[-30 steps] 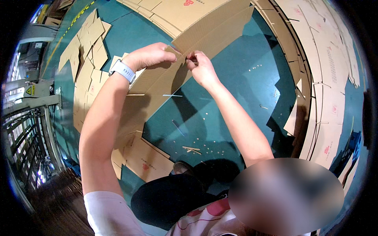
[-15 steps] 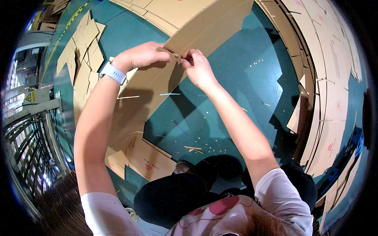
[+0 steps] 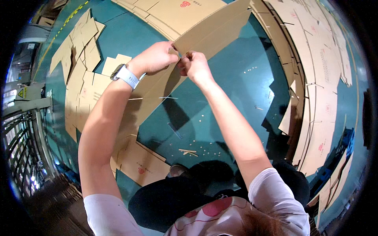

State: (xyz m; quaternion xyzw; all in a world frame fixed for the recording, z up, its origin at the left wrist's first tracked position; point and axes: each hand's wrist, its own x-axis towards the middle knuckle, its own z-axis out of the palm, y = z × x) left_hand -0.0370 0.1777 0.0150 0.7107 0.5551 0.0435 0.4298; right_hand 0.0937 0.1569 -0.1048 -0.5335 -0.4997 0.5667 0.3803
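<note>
A large brown corrugated cardboard sheet point(image 3: 214, 31) stands on edge in front of me, running from the far right toward the near left. My left hand point(image 3: 160, 57), with a pale-banded watch point(image 3: 126, 76) on the wrist, is closed on the sheet's upper edge near a cut, beside a small raised flap. Just right of it, my right hand point(image 3: 195, 66) is closed in a pinch against the same spot. What lies between its fingertips is too small to make out.
Loose cardboard pieces point(image 3: 84, 39) lie in a pile at the left. Long stacks of flat cardboard point(image 3: 311, 78) line the right, and more flat sheets point(image 3: 169, 15) lie at the far side. Thin strips point(image 3: 188, 151) and scraps litter the green floor point(image 3: 220, 106). Metal racking point(image 3: 23, 153) stands at far left.
My left wrist has turned, so the watch face now shows. Both hands stay at the same cut in the sheet, and the whole view has shifted slightly.
</note>
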